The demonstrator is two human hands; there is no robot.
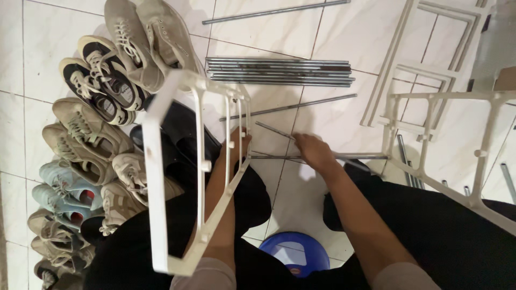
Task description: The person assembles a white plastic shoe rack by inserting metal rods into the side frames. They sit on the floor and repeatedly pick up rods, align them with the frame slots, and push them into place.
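Note:
My left hand (236, 144) grips the inner bars of a white plastic rack side frame (156, 177) that stands tilted over my left knee. My right hand (313, 151) holds a thin metal rod (279, 157) that runs level between this frame and a second white side frame (473, 198) leaning on my right leg. Another short rod (274, 130) slants just above my right hand. I sit on a blue stool (298, 252), wearing black trousers.
A bundle of metal rods (279, 72) lies on the white tiled floor ahead, with single rods (277, 11) beyond and one loose rod (290, 107) nearer. More white frames (424, 70) lie at the upper right. Several pairs of shoes (97, 107) line the left side.

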